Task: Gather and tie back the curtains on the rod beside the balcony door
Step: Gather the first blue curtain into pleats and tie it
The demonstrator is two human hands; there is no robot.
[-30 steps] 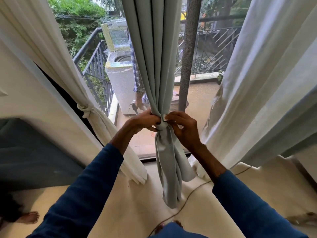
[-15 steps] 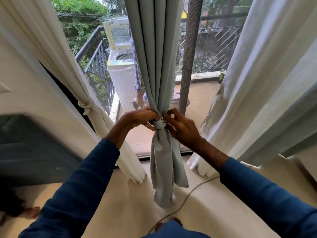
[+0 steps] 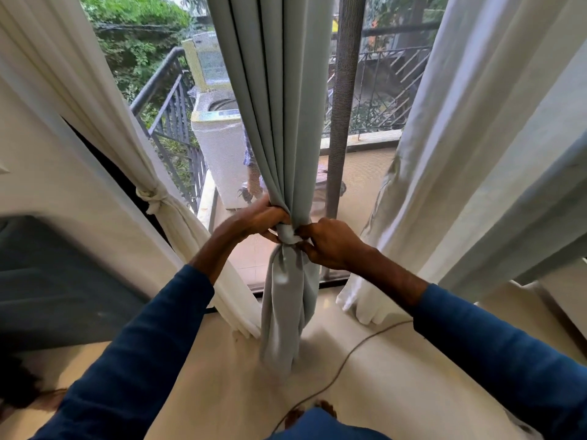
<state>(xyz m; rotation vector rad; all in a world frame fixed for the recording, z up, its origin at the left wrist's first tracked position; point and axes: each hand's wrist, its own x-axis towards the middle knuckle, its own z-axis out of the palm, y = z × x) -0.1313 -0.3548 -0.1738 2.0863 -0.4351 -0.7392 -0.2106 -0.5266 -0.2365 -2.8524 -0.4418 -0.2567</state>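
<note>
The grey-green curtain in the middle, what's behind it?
Behind the grey-green curtain show a washing machine, balcony railing and part of a person's leg. The rest of that person is covered.

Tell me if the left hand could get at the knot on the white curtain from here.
Probably yes: the white curtain's knot hangs in the open, nothing between. But the left hand is gripping the grey curtain.

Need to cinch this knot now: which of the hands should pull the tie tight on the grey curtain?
Probably right. The right hand pinches the pale band at its side, while the left hand clamps the gathered grey curtain just above.
</note>
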